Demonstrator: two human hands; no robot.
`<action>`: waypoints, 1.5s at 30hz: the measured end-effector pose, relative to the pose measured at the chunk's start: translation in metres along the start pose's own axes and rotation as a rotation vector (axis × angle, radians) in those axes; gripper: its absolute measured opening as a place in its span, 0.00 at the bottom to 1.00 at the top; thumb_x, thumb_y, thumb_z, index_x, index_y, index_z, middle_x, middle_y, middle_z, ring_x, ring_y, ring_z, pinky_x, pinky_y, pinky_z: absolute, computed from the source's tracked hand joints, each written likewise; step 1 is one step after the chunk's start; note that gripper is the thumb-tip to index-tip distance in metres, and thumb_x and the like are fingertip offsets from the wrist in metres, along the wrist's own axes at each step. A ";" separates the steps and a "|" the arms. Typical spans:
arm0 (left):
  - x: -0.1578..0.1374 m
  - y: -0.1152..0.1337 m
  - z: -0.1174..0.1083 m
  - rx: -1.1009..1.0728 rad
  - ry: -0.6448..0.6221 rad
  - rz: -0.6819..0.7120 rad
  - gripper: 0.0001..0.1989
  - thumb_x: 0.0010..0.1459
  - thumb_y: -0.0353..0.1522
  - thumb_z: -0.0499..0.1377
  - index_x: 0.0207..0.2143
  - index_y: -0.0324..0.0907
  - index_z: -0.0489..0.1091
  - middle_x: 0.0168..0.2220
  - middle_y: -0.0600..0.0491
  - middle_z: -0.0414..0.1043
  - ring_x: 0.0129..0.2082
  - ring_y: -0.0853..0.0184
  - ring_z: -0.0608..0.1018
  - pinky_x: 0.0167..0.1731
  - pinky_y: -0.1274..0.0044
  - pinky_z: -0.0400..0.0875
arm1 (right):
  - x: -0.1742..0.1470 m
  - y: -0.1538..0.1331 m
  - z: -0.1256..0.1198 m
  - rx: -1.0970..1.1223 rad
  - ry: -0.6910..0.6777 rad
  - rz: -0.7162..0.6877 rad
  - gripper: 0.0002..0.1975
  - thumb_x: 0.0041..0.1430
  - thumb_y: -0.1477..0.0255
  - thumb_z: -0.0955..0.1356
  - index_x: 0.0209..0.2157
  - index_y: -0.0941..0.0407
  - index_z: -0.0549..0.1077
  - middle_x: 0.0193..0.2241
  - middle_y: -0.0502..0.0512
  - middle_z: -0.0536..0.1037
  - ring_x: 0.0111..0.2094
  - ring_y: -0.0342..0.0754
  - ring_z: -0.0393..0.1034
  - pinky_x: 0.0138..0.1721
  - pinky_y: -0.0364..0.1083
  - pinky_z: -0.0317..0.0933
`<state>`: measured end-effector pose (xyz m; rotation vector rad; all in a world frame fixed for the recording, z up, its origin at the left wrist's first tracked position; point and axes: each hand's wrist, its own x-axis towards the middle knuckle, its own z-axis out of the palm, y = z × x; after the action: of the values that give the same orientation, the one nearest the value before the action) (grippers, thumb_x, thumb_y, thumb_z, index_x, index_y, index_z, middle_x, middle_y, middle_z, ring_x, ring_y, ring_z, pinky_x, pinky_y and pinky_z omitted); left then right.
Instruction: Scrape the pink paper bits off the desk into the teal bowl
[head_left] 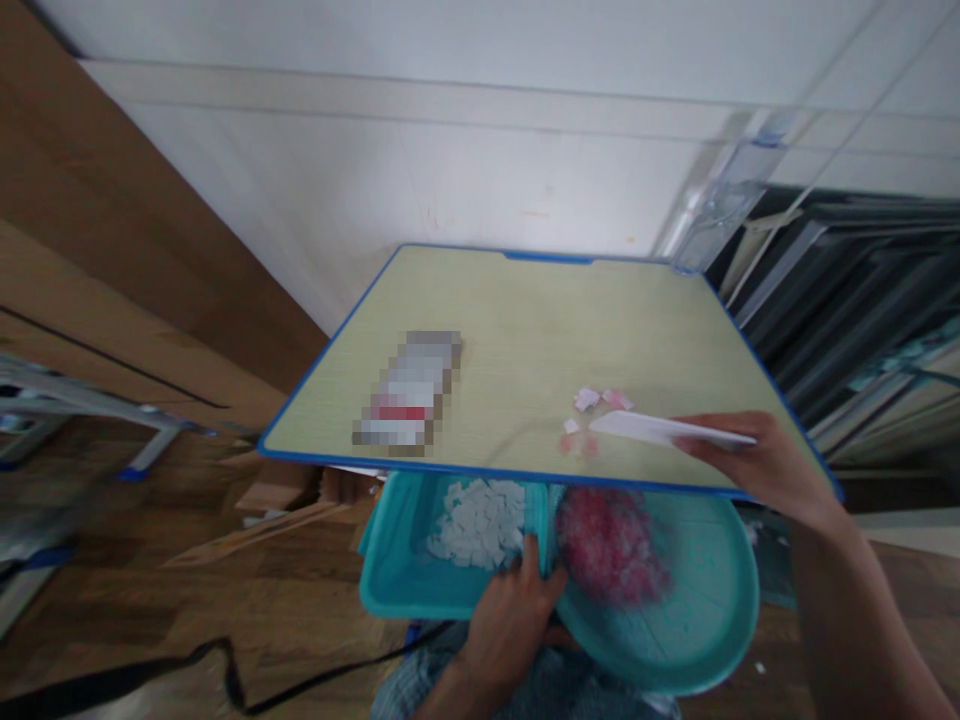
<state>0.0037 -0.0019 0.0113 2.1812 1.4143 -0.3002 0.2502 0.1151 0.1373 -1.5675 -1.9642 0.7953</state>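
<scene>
My right hand (754, 460) is closed around one end of a flat white strip with a tapered tip (637, 427), like a plastic knife or scraper. Its tip reaches a few small pale and pink scraps (587, 399) on the board. My left hand (514, 600) is bent over the right rim of a rectangular turquoise tray (405, 597), thumb towards the round basin. Many white flat pieces (480, 522) lie in that tray. Beside it, the round turquoise basin (720, 650) holds a heap of red-pink bits (611, 550), somewhat blurred.
A pale board with a blue edge (525, 320) spans the middle, and a pixelated flat object (412, 390) lies on its left. Cardboard (150, 250) stands at left, dark stacked panels (855, 290) at right. A black strap (225, 660) crosses the lower left.
</scene>
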 end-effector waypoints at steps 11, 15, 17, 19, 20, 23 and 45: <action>0.000 0.000 0.000 -0.008 -0.007 -0.014 0.32 0.44 0.42 0.63 0.52 0.51 0.58 0.57 0.38 0.48 0.38 0.55 0.75 0.35 0.66 0.70 | -0.002 0.013 -0.005 -0.060 0.158 0.069 0.14 0.48 0.63 0.68 0.30 0.59 0.79 0.25 0.56 0.80 0.27 0.54 0.74 0.24 0.46 0.67; 0.000 0.000 -0.001 -0.011 -0.013 -0.021 0.32 0.44 0.42 0.63 0.52 0.52 0.57 0.57 0.38 0.48 0.40 0.55 0.74 0.35 0.66 0.70 | 0.006 0.011 0.005 -0.031 0.134 0.020 0.13 0.50 0.64 0.67 0.32 0.57 0.78 0.29 0.55 0.80 0.30 0.54 0.74 0.28 0.46 0.67; 0.000 0.000 -0.001 -0.010 -0.007 -0.012 0.32 0.44 0.43 0.62 0.52 0.51 0.57 0.57 0.37 0.49 0.40 0.54 0.74 0.35 0.66 0.70 | 0.007 0.010 0.006 -0.005 0.105 -0.004 0.14 0.50 0.63 0.67 0.33 0.57 0.78 0.30 0.56 0.80 0.30 0.54 0.74 0.29 0.46 0.68; 0.000 0.000 -0.002 -0.009 -0.001 -0.008 0.32 0.44 0.43 0.63 0.52 0.50 0.57 0.57 0.37 0.48 0.40 0.54 0.74 0.35 0.66 0.70 | 0.005 0.008 0.005 0.007 0.055 -0.008 0.15 0.50 0.62 0.67 0.34 0.57 0.78 0.31 0.57 0.80 0.31 0.54 0.74 0.30 0.47 0.68; 0.000 0.001 -0.002 -0.010 -0.002 -0.009 0.33 0.44 0.43 0.63 0.52 0.50 0.57 0.57 0.36 0.48 0.40 0.54 0.74 0.35 0.66 0.70 | 0.004 0.007 0.003 0.014 0.033 -0.008 0.15 0.50 0.62 0.67 0.33 0.57 0.79 0.31 0.56 0.80 0.31 0.54 0.74 0.30 0.47 0.68; 0.000 0.001 -0.003 -0.024 -0.018 -0.020 0.33 0.44 0.43 0.63 0.53 0.51 0.57 0.58 0.38 0.48 0.40 0.55 0.74 0.36 0.66 0.70 | 0.000 0.004 -0.002 0.021 -0.021 -0.004 0.13 0.49 0.61 0.68 0.32 0.55 0.79 0.30 0.55 0.80 0.30 0.54 0.74 0.29 0.47 0.68; 0.000 0.000 -0.002 -0.026 0.002 0.005 0.32 0.43 0.43 0.63 0.52 0.49 0.59 0.57 0.36 0.50 0.39 0.54 0.75 0.35 0.65 0.71 | 0.012 -0.009 -0.004 0.012 -0.090 -0.078 0.14 0.50 0.61 0.67 0.33 0.55 0.79 0.28 0.54 0.80 0.27 0.50 0.73 0.25 0.44 0.65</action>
<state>0.0033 -0.0007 0.0130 2.1651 1.4061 -0.2764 0.2445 0.1255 0.1468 -1.4622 -2.0665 0.8580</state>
